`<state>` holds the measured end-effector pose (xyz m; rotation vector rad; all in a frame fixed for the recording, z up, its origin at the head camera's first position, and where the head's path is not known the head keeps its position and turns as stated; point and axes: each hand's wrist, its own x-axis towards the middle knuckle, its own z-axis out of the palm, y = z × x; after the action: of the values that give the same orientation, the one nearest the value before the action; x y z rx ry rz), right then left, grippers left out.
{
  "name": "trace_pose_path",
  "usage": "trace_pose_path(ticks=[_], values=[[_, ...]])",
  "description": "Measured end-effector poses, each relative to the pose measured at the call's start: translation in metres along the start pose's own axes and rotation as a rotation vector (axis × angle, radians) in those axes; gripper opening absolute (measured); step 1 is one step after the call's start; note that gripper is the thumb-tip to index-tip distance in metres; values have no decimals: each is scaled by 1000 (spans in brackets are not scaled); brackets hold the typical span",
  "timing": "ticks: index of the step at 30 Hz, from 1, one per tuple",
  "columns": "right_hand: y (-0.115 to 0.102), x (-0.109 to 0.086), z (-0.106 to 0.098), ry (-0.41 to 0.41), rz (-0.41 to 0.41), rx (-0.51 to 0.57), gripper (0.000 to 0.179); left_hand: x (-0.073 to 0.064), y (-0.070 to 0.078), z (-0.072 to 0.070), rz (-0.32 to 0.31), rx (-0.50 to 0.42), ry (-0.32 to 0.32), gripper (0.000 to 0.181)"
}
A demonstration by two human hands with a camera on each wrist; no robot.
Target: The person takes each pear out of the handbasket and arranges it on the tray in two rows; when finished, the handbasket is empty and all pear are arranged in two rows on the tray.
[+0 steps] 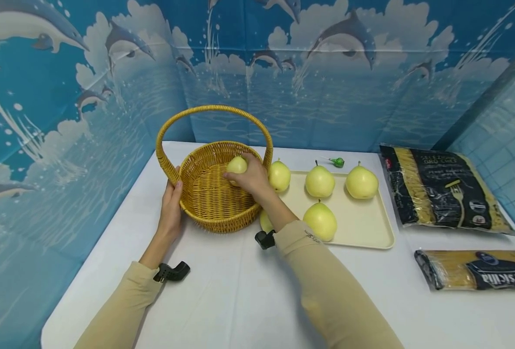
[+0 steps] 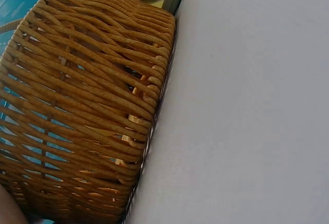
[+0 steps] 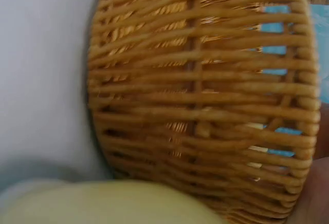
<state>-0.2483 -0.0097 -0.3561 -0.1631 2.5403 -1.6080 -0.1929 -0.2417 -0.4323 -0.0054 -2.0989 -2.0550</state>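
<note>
A round wicker basket (image 1: 213, 213) with a tall arched handle stands on the table, its woven side filling most of both wrist views. My left hand (image 1: 170, 209) grips its left side by the foot of the handle. Inside the basket's right rim, my right hand (image 1: 253, 179) holds a pale yellow-green pear (image 1: 237, 165) over the bare woven bottom. To the right, a cream tray (image 1: 362, 228) bears several more pears, among them a front one (image 1: 320, 221) and a back one (image 1: 362, 182). My right forearm partly hides another pear (image 1: 265, 221) at the tray's left end.
A black pasta bag (image 1: 446, 189) lies right of the tray, with a long spaghetti packet (image 1: 479, 270) nearer the front. A small green-headed item (image 1: 337, 162) lies behind the tray. The dolphin-print curtain (image 1: 248, 97) hangs along the table's back and left sides.
</note>
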Motion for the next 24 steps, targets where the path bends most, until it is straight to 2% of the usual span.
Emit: trace_pose_path(ticks=[3,7,13,24], values=[[0,1,2,4,11,3,83,0,0,0,2,0,-1,64],[0,3,5,20,18,-60,77,1,0,0,7,-7,-6,62],[1,4,5,-32,42,-135,73,1,-1,1,-1,-9,-8,62],[-5,-4,1,-36,-23,-192,76,0,-1,0,11,13,-15,60]])
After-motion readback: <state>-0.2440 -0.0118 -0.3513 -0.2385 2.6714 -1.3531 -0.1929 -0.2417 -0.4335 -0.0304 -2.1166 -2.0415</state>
